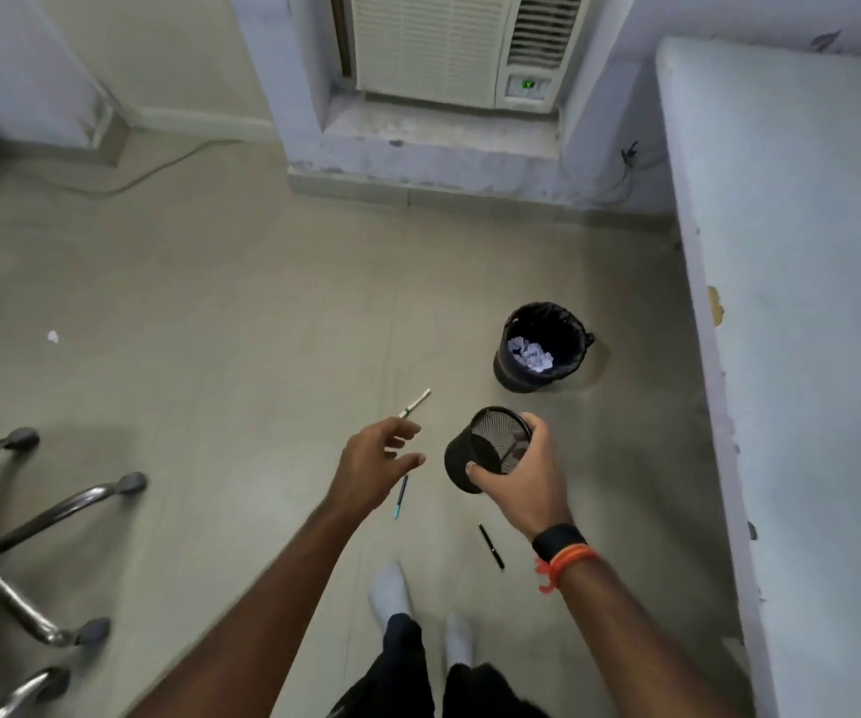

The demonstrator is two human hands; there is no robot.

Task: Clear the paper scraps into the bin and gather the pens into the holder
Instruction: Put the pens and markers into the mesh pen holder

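The left hand hides the top of a slim teal-tipped pen on the floor; what the black mesh pen holder contains is unclear. The round black bin holds crumpled white paper. The right hand clamps the holder's rim; the left's fingers spread loose, a white pen just beyond them.

1. This looks like a plain office room.
2. A chrome chair base on castors stands on the bare tiled floor.
3. A window air conditioner sits in a painted wall.
4. A lined waste bin and a mesh pen holder suggest desk work.
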